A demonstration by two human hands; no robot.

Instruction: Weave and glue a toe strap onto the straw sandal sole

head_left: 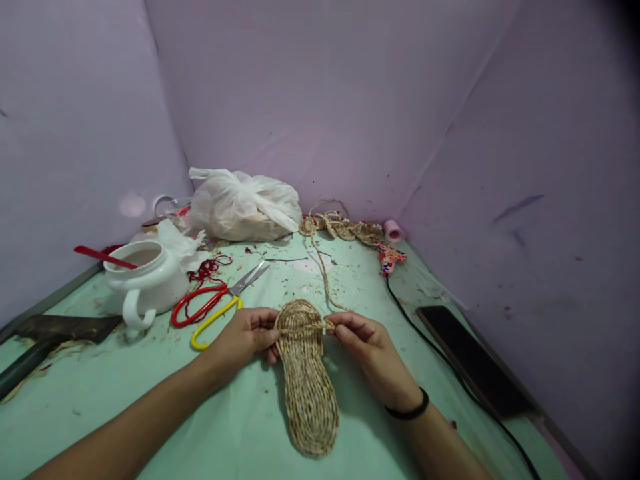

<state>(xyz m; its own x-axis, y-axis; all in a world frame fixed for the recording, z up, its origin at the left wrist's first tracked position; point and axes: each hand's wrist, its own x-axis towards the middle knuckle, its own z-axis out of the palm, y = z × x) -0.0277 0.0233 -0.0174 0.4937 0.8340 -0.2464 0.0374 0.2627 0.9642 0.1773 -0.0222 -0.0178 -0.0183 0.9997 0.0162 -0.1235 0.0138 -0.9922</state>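
A woven straw sandal sole (310, 387) lies lengthwise in front of me on the green tabletop. My left hand (250, 337) grips its upper left edge, thumb on top and fingers partly hidden beneath. On the other side, my right hand (363, 343) pinches a twisted straw cord (325, 273) beside the sole's upper right edge. A strand of the cord crosses the top of the sole, and the rest trails away toward the back wall. Red-and-yellow-handled scissors (230, 293) rest with blades apart, just beyond my left hand.
At left stand a white pot (150, 273) with a red stick in it and a dark-bladed hammer-like tool (55, 333). A tied plastic bag (250, 207), small woven pieces (345, 227) and a pink spool (393, 231) sit at the back. A phone (470, 360) and black cable (435, 347) lie right.
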